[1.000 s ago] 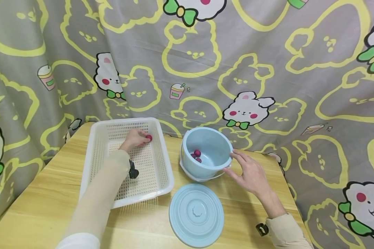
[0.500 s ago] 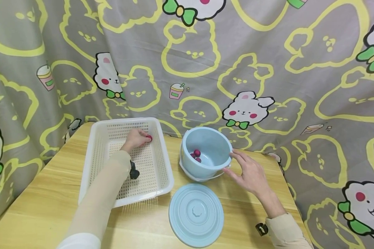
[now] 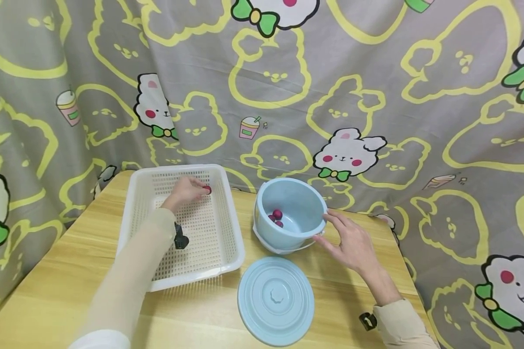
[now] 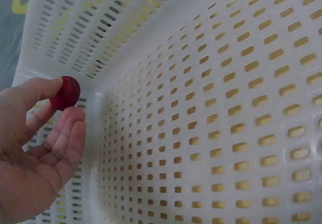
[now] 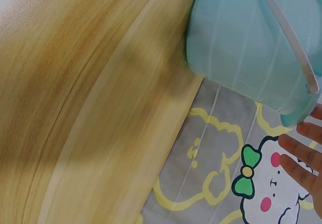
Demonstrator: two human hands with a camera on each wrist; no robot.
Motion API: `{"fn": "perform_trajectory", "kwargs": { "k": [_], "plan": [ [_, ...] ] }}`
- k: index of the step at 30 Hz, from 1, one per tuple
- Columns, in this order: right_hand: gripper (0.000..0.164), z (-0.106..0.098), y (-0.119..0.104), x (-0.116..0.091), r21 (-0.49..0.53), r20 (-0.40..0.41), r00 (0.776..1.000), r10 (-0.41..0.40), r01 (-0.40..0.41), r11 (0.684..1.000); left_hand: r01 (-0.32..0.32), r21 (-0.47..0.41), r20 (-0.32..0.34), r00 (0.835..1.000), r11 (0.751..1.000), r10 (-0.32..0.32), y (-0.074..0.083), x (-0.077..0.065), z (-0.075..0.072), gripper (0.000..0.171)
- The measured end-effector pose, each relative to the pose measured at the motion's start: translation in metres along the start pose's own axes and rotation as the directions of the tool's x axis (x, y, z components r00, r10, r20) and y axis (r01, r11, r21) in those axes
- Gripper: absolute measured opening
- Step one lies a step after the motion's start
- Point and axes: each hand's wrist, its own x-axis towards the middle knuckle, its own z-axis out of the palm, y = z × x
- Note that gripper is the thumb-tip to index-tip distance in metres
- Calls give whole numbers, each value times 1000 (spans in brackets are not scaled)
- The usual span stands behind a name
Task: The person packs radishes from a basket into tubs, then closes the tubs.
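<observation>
Inside the white plastic basket [image 3: 233, 228], my left hand [image 3: 186, 191] pinches a small dark red ball [image 3: 207, 189] between thumb and fingertips. The left wrist view shows that red ball [image 4: 66, 93] held near the basket's corner, above its slotted floor. My right hand [image 3: 353, 242] rests its fingertips at the rim of a light blue bucket [image 3: 268, 232], fingers fairly straight and spread. In the right wrist view, the fingers [image 5: 297, 171] lie right by the bucket's rim. Several dark red balls [image 3: 277, 214] sit together at the bottom of the bucket.
A round light blue lid [image 3: 276, 300] lies flat on the wooden table [image 3: 192, 315] in front of the bucket. The bucket's white handle [image 5: 287, 27] hangs down along its side. A grey patterned curtain [image 3: 279, 63] stands close behind the table's far edge.
My left hand has shifted slightly up and to the left with the red ball, and its forearm has swung left. The right hand and bucket have stayed in place.
</observation>
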Motion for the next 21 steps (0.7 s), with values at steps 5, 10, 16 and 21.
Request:
{"fn": "perform_trajectory", "kwargs": {
  "k": [5, 10, 16, 21],
  "plan": [
    [64, 0, 0, 0, -1, -4, 1000, -4, 4, 1000, 15, 8, 27, 1000, 1000, -15, 2, -1, -8, 45],
    [63, -1, -1, 0, 6, 12, 1000, 10, -10, 1000, -7, -23, 23, 1000, 1000, 8, 11, -7, -10, 44],
    [63, -1, -1, 0, 5, 15, 1000, 14, -14, 1000, -54, -93, 35, 998, 994, 58, 25, -18, -11, 44],
    [64, -1, -1, -1, 8, 11, 1000, 9, -9, 1000, -98, -107, 45, 994, 989, 104, 34, -21, -11, 44]
  ]
}}
